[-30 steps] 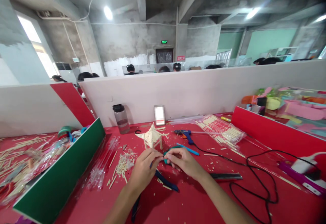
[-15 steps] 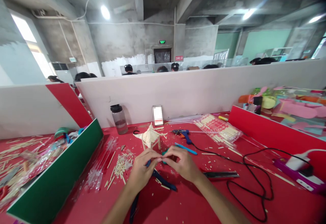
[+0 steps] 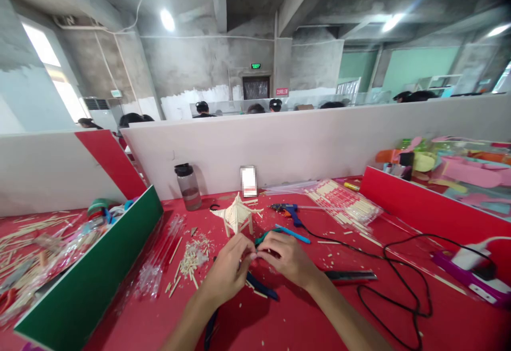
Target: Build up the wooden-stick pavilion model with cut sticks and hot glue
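Observation:
My left hand (image 3: 233, 263) and my right hand (image 3: 285, 258) meet fingertip to fingertip over the red table. Both are closed in a pinch, and whatever lies between the fingers is too small or hidden to make out. Just beyond them stands a small pavilion model (image 3: 238, 215) built of pale wooden sticks, with a pointed roof on legs. Under my hands lie dark blue-handled pliers (image 3: 261, 287), partly covered. A green object (image 3: 263, 236) shows behind my right fingers, beside a light blue pen-like stick (image 3: 293, 234).
A blue glue gun (image 3: 290, 212) trails a black cord toward a purple power strip (image 3: 471, 282). Stick offcuts (image 3: 194, 258) are heaped left. A bottle (image 3: 188, 188) and a phone (image 3: 248, 181) stand at the back partition. A box cutter (image 3: 351, 276) and bundled sticks (image 3: 345, 202) lie right.
My hands have come down slightly toward me and stay pressed together at the fingertips. The view has shifted a little; the things on the table have not moved.

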A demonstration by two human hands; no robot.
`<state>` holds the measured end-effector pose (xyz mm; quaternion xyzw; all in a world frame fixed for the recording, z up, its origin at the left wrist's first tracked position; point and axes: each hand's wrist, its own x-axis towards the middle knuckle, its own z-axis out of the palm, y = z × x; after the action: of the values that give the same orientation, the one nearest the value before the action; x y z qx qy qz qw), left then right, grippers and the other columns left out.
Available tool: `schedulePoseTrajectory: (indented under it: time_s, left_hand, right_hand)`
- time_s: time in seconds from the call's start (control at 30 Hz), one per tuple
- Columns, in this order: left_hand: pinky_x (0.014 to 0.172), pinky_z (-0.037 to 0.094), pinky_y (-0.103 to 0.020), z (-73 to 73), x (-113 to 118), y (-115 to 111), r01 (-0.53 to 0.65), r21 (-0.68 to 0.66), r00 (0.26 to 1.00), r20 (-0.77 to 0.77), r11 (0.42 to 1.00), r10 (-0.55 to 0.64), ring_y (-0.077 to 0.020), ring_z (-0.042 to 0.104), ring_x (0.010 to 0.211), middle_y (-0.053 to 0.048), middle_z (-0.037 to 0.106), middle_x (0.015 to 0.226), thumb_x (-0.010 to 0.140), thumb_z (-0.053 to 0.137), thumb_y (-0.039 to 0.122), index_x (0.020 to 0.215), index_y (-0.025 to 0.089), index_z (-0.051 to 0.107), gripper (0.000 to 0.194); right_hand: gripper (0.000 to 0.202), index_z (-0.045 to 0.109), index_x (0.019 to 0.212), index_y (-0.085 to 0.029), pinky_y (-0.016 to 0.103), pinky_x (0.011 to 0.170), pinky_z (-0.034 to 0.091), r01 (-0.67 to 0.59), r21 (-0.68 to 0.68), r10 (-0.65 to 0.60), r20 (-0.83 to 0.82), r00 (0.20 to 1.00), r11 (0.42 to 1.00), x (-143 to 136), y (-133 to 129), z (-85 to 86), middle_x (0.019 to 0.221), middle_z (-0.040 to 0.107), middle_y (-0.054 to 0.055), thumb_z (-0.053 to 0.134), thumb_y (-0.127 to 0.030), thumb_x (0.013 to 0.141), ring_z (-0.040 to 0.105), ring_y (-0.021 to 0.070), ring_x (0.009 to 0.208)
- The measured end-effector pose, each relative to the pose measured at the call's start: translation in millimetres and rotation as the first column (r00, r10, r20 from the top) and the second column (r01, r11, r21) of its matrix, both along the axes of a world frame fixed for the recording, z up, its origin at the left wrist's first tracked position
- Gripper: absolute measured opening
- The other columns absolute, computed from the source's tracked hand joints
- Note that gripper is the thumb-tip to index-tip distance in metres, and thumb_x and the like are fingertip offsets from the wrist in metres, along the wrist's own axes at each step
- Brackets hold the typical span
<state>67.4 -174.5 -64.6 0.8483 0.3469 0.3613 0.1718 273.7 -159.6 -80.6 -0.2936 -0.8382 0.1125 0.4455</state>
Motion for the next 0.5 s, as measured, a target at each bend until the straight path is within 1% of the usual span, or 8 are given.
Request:
schedulePoseTrajectory:
  time_s: [0.07,0.17,0.23,0.3,0.33,0.37,0.43,0.5]
  left_hand:
    - [0.076,0.043,-0.028,0.1,0.0,-1.7,0.011,0.004,1.000,-0.017,1.000,-0.011,-0.0173,0.054,0.082,-0.004,0.057,0.089,0.102,0.041,0.025,0.089,0.021,0.051,0.016]
    - [0.075,0.043,-0.028,0.8,-4.1,-2.1,0.002,-0.023,1.000,0.022,1.000,-0.002,-0.0170,0.053,0.080,-0.003,0.056,0.088,0.102,0.039,0.028,0.090,0.021,0.050,0.018]
    - [0.074,0.043,-0.027,2.4,-8.2,-1.6,-0.033,-0.047,0.997,0.071,0.998,0.036,-0.0164,0.054,0.078,-0.002,0.056,0.086,0.103,0.038,0.030,0.091,0.021,0.050,0.020]
    - [0.073,0.043,-0.026,4.8,-11.3,-1.2,-0.087,-0.050,0.989,0.118,0.995,0.092,-0.0156,0.054,0.075,0.000,0.057,0.083,0.103,0.038,0.031,0.091,0.021,0.051,0.021]
    - [0.073,0.043,-0.026,6.0,-12.1,-1.1,-0.112,-0.039,0.984,0.136,0.993,0.116,-0.0153,0.055,0.075,0.000,0.058,0.082,0.103,0.040,0.031,0.091,0.021,0.052,0.020]
    - [0.073,0.044,-0.025,7.1,-12.3,-0.9,-0.136,-0.021,0.979,0.150,0.991,0.137,-0.0151,0.057,0.075,0.000,0.059,0.082,0.103,0.041,0.031,0.091,0.021,0.054,0.020]
    - [0.074,0.045,-0.024,8.3,-11.1,-0.6,-0.164,0.019,0.975,0.157,0.986,0.159,-0.0147,0.060,0.076,0.000,0.063,0.083,0.102,0.045,0.030,0.091,0.021,0.056,0.018]
    - [0.075,0.047,-0.023,7.6,-8.8,0.1,-0.172,0.052,0.976,0.144,0.984,0.163,-0.0143,0.063,0.078,0.000,0.066,0.084,0.101,0.048,0.028,0.092,0.021,0.059,0.016]
  right_hand:
    - [0.025,0.070,0.090,-0.019,0.027,0.070,0.046,-0.008,0.026,0.008,-0.010,1.000,1.000,-0.9,0.5,-0.7,0.082,0.066,0.005,0.055,-0.036,0.101,0.061,0.0161,0.075]
    - [0.025,0.070,0.089,-0.020,0.028,0.071,0.046,-0.027,0.011,0.027,-0.052,0.998,1.000,-0.9,0.8,0.0,0.082,0.067,0.005,0.056,-0.036,0.101,0.061,0.0166,0.076]
    - [0.024,0.071,0.089,-0.020,0.028,0.073,0.047,-0.037,-0.056,0.029,-0.131,0.991,0.998,-0.4,0.7,1.5,0.083,0.068,0.005,0.058,-0.037,0.099,0.061,0.0170,0.077]
    - [0.024,0.072,0.087,-0.020,0.028,0.073,0.047,-0.049,-0.185,0.002,-0.244,0.970,0.981,-0.8,0.8,2.9,0.083,0.068,0.005,0.062,-0.039,0.097,0.062,0.0170,0.078]
    - [0.025,0.072,0.087,-0.019,0.027,0.069,0.047,-0.072,-0.274,-0.015,-0.305,0.952,0.959,-1.5,1.0,3.2,0.081,0.068,0.004,0.063,-0.042,0.095,0.061,0.0165,0.075]
    - [0.028,0.072,0.087,-0.019,0.026,0.063,0.046,-0.114,-0.368,-0.030,-0.362,0.932,0.923,-2.7,1.3,3.2,0.078,0.067,0.004,0.063,-0.045,0.094,0.060,0.0154,0.069]
    - [0.035,0.072,0.087,-0.018,0.023,0.050,0.041,-0.224,-0.526,-0.054,-0.462,0.885,0.821,-5.8,2.0,2.2,0.072,0.065,0.002,0.064,-0.052,0.091,0.054,0.0125,0.056]
    - [0.040,0.072,0.087,-0.016,0.022,0.044,0.038,-0.324,-0.603,-0.067,-0.534,0.843,0.729,-9.4,2.4,0.4,0.068,0.063,0.001,0.066,-0.056,0.087,0.049,0.0106,0.050]
